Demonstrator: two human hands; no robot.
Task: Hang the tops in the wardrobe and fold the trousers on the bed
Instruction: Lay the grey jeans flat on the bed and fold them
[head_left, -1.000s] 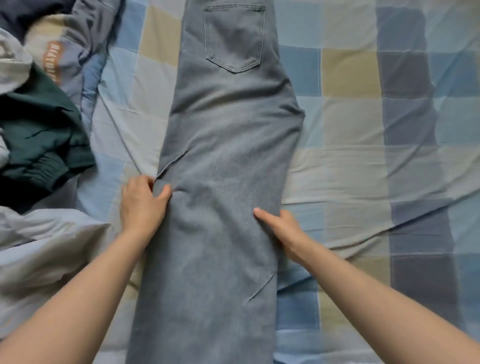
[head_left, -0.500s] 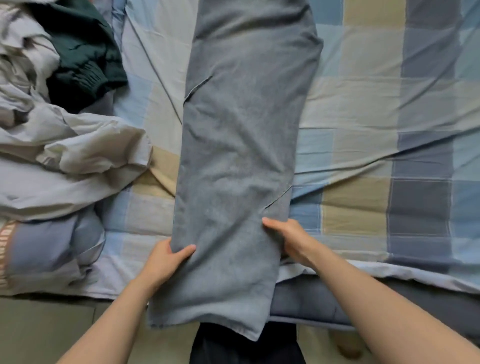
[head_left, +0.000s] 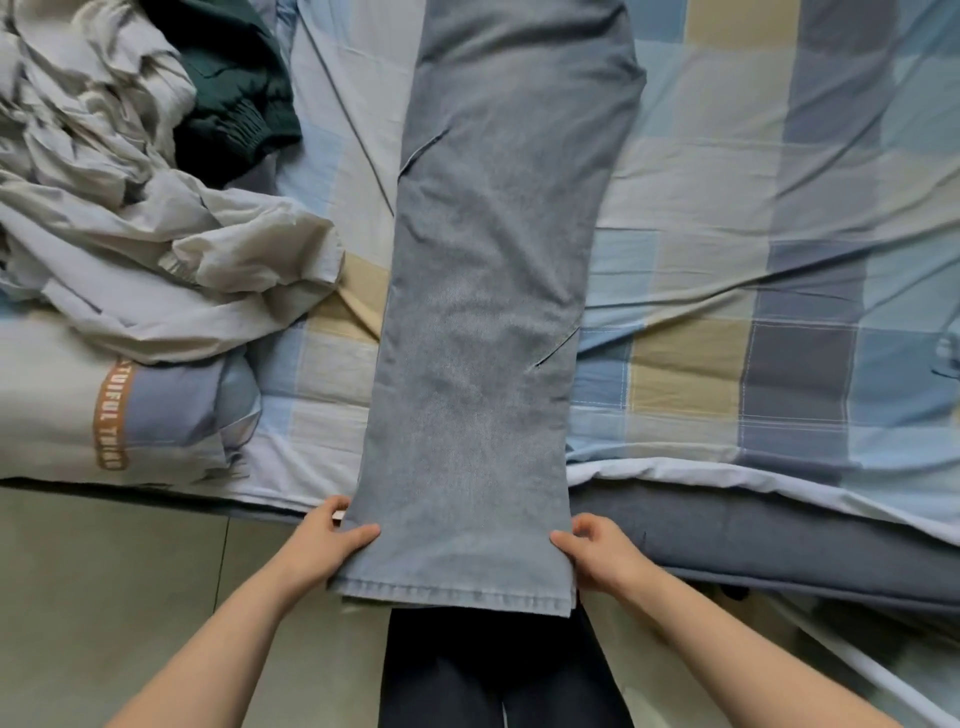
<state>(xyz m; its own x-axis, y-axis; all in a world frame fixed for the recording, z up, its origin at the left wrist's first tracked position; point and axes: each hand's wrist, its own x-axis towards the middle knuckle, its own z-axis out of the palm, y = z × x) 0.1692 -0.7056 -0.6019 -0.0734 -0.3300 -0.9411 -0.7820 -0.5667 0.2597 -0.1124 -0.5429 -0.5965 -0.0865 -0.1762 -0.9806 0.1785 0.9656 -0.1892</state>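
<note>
A pair of light grey-blue jeans (head_left: 483, 332) lies lengthwise on the checked bed sheet (head_left: 753, 260), folded leg on leg, its hem hanging over the bed's near edge. My left hand (head_left: 327, 545) pinches the left corner of the hem, thumb on top of the denim. My right hand (head_left: 597, 558) grips the right corner of the hem the same way. The waist end runs out of view at the top.
A heap of pale grey garments (head_left: 119, 208) and a dark green top (head_left: 234, 93) lie on the bed's left side, over a lettered duvet (head_left: 109, 415). The mattress edge (head_left: 753, 540) and the floor (head_left: 104, 597) are in front, with my dark trouser legs (head_left: 493, 670) below.
Both hands slid down the jeans from the knee area to the hem and now hold its two corners. The view tilted down to the bed's edge and the floor.
</note>
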